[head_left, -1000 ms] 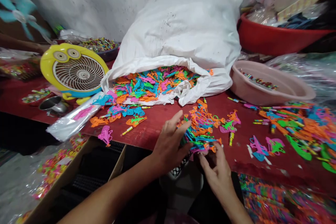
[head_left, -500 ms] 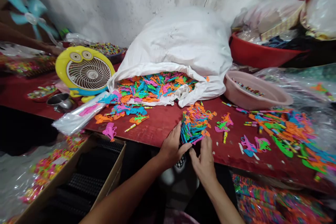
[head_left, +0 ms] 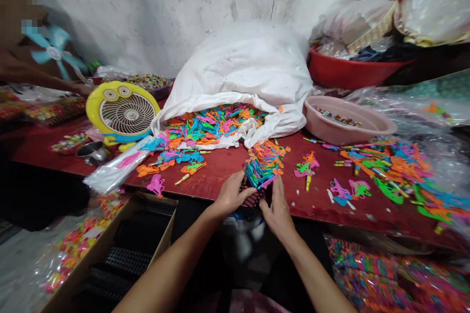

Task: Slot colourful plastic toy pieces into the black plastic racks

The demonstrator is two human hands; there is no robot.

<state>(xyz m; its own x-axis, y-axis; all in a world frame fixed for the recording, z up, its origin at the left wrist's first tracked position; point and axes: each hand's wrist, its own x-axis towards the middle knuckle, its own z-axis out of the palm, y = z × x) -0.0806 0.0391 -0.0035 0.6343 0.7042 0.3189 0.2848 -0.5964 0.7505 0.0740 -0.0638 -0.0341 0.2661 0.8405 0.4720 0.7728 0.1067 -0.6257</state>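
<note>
Between my hands, at the near edge of the red table, is a black perforated rack (head_left: 253,199) filled with a dense bunch of small plastic toys (head_left: 265,162) in orange, blue, green and pink. My left hand (head_left: 232,194) is closed on its left side, thumb across the near face. From the right, my right hand (head_left: 278,208) grips the other side in the same way. The rack tilts so that its holed face shows toward me. Behind it, more such toys (head_left: 216,124) spill from the mouth of a big white sack (head_left: 242,71).
Loose toys lie left and right on the red table (head_left: 220,166). A yellow fan (head_left: 128,112) and metal cup (head_left: 93,152) stand left; a pink basin (head_left: 345,129) and red basin (head_left: 358,71) are right. Below left, a carton (head_left: 167,234) holds black racks. Another person's arm (head_left: 40,78) reaches in far left.
The rack has tipped, so its black holed face now shows between my hands. Both hands still hold its sides. The whole view has shifted slightly.
</note>
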